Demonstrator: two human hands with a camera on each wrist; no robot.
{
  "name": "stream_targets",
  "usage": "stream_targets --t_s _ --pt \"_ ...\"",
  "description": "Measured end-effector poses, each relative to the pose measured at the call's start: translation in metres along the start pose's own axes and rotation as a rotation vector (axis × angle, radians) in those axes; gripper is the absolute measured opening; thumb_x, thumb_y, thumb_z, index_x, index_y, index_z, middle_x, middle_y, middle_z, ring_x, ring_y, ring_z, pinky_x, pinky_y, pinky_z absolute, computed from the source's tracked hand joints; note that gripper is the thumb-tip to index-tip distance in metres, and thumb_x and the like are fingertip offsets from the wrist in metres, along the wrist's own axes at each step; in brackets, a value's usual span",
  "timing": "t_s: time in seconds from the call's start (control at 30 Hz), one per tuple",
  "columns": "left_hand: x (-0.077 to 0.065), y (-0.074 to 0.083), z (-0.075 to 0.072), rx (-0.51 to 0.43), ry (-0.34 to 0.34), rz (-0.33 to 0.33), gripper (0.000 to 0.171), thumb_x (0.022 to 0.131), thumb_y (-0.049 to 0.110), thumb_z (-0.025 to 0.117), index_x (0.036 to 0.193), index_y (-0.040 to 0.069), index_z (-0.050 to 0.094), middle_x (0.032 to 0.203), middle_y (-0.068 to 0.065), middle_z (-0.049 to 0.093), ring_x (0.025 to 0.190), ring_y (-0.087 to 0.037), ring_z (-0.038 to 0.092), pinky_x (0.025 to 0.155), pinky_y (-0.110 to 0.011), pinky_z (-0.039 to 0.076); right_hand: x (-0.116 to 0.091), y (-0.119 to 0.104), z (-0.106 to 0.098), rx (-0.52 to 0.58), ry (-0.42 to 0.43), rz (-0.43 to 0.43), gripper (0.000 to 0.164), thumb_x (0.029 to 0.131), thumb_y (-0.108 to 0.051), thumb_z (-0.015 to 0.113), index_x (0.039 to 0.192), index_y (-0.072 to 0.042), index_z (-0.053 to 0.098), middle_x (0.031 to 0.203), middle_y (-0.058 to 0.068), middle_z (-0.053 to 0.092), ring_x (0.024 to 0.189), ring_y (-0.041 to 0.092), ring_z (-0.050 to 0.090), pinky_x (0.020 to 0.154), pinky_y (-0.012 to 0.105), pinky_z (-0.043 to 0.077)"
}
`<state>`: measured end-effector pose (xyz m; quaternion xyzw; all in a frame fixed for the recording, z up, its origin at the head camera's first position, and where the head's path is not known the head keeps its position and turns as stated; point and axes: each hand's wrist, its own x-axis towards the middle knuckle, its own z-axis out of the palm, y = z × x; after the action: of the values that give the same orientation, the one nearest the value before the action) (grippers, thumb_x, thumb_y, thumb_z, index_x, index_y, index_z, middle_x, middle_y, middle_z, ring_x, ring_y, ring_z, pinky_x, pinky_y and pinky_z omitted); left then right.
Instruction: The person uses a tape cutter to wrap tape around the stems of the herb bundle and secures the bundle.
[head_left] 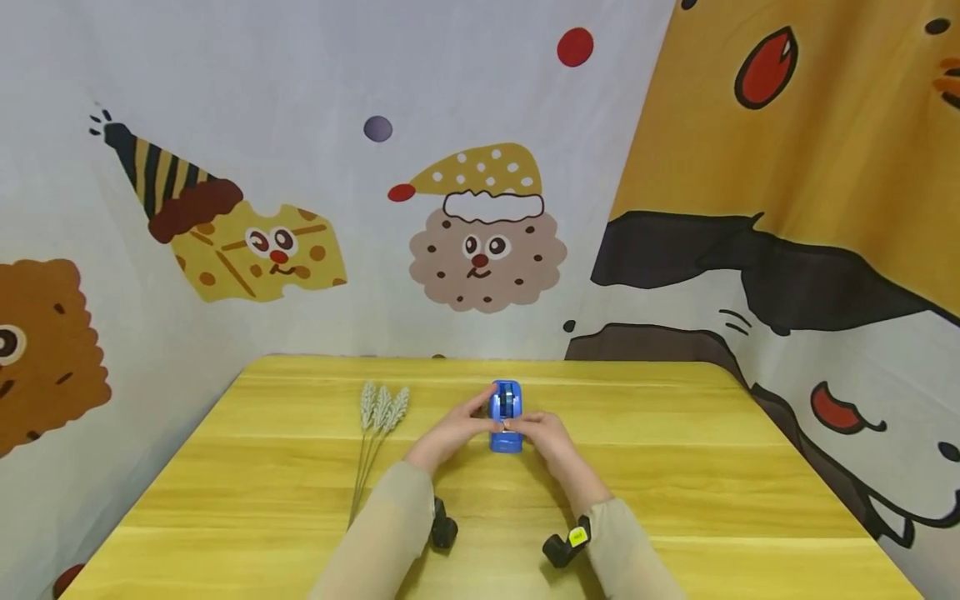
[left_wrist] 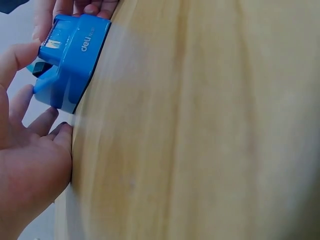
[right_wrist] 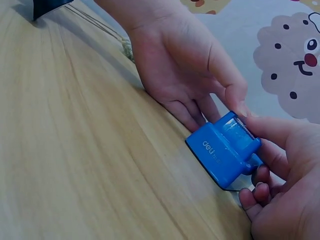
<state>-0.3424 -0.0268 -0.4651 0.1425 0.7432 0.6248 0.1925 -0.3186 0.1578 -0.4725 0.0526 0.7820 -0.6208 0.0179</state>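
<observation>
A blue tape dispenser (head_left: 506, 442) marked "deli" stands on the wooden table, its tape roll (head_left: 506, 400) in the far part and its serrated cutter towards me. My left hand (head_left: 453, 431) grips it from the left, fingers along its side and thumb at the cutter. From the right, my right hand (head_left: 549, 432) holds it, with its thumb at the cutter too. Both thumb tips meet there in the right wrist view, where the dispenser's labelled end (right_wrist: 212, 152) faces the camera. In that view the right hand's lower fingers (right_wrist: 260, 192) curl beside the dispenser.
Several grey-green dried stems (head_left: 382, 408) with bushy heads lie left of the dispenser, partly behind the left sleeve (head_left: 386, 533). The wooden table (head_left: 675, 467) reaches back to a cartoon-printed curtain (head_left: 337, 325). A black wrist camera (head_left: 444, 525) sits below the left wrist.
</observation>
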Motion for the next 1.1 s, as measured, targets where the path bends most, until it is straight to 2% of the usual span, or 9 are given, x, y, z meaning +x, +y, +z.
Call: stream_targets --t_s 0.17,0.4,0.67,1.1 --pt "0.0024 0.0005 0.0004 -0.004 0.002 -0.004 0.083 0.082 0.030 0.075 0.150 0.040 0.030 0.159 -0.012 0.017 0.144 -0.039 0.014 0.105 -0.071 0.010 0.0019 0.0010 -0.0011 0.009 0.000 0.010 0.034 0.081 -0.023 0.077 0.101 0.004 0.071 0.113 0.015 0.066 0.108 0.030 0.056 0.094 0.047 0.043" --pt "0.0038 0.0001 -0.0008 -0.010 0.007 0.004 0.084 0.082 0.029 0.076 0.151 0.038 0.030 0.159 -0.012 0.018 0.144 -0.038 0.014 0.106 -0.070 0.010 0.0052 -0.0005 0.0011 0.053 0.014 0.038 0.036 0.079 -0.022 0.079 0.100 0.006 0.071 0.108 0.014 0.068 0.105 0.028 0.055 0.093 0.046 0.040" --pt "0.0040 -0.0012 0.0014 -0.005 0.017 0.003 0.083 0.082 0.031 0.077 0.150 0.039 0.031 0.158 -0.013 0.021 0.143 -0.039 0.017 0.106 -0.069 0.013 0.0056 -0.0005 -0.0002 0.078 0.010 0.052 0.041 0.079 -0.021 0.079 0.107 0.008 0.069 0.110 0.016 0.068 0.106 0.030 0.054 0.097 0.050 0.035" --pt "0.0051 -0.0020 0.0029 0.002 0.043 -0.005 0.082 0.081 0.026 0.076 0.150 0.039 0.032 0.158 -0.013 0.022 0.142 -0.039 0.019 0.105 -0.068 0.018 0.0040 -0.0024 -0.0001 0.102 -0.010 0.069 0.039 0.080 -0.021 0.078 0.106 0.007 0.070 0.108 0.016 0.069 0.111 0.032 0.053 0.103 0.057 0.029"
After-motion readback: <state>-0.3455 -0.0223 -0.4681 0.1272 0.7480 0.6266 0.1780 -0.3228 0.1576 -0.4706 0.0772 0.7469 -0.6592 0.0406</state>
